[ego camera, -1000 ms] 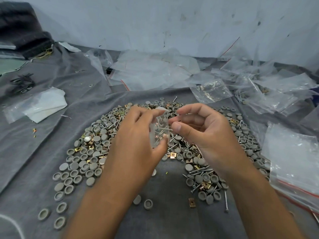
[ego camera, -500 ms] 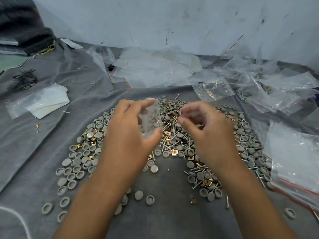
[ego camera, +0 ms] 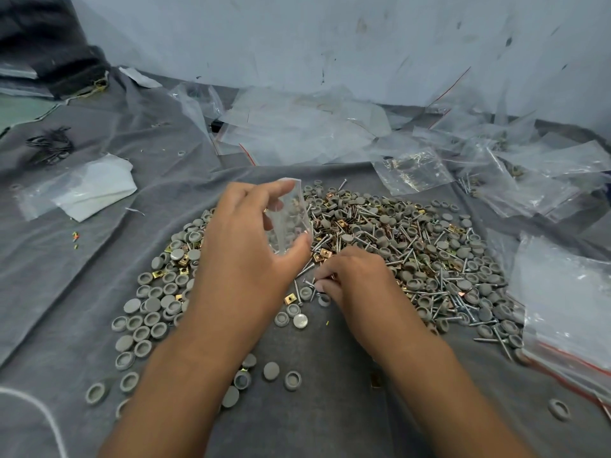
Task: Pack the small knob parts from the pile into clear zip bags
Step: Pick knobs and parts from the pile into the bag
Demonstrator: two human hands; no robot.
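Left hand [ego camera: 246, 259] pinches a crinkly clear bag [ego camera: 291, 216] (mouth open) above round grey knobs [ego camera: 155, 302].

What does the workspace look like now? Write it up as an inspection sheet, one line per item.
Surface: grey cloth, creased, spread as the work area.
Job's things: pile of grey caps, screws and brass clips on the cloth; a small clear bag held above the pile; loose caps spread to its left.
Clutter: empty bags heaped at the back; bag stack at the right; white sheet at the left.
Grippers: left hand pinches the small clear bag; right hand down on the pile, fingertips curled among the screws, what it holds cannot be told.
Cables: white cord at the lower left edge.
Surroundings: scuffed pale wall; dark bundle at the top left.
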